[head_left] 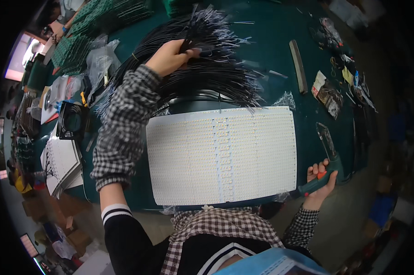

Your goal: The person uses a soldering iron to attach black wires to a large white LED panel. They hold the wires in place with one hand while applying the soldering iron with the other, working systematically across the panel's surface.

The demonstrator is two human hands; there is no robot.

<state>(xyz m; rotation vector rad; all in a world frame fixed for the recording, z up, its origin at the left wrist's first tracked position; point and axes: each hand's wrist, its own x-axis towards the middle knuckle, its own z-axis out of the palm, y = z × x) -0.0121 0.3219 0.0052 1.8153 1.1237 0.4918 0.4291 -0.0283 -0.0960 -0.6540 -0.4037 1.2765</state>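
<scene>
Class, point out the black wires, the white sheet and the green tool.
Black wires [197, 79]: head view, middle of bundle.
White sheet [222, 156]: head view, its centre.
Green tool [337, 166]: head view, its casing.

Left hand [172, 57] beyond white panel's [184, 156] far edge, fingers closed; left forearm [119, 128] along its left side. Right hand [322, 178] near its lower right corner, fingers curled tight.
</scene>
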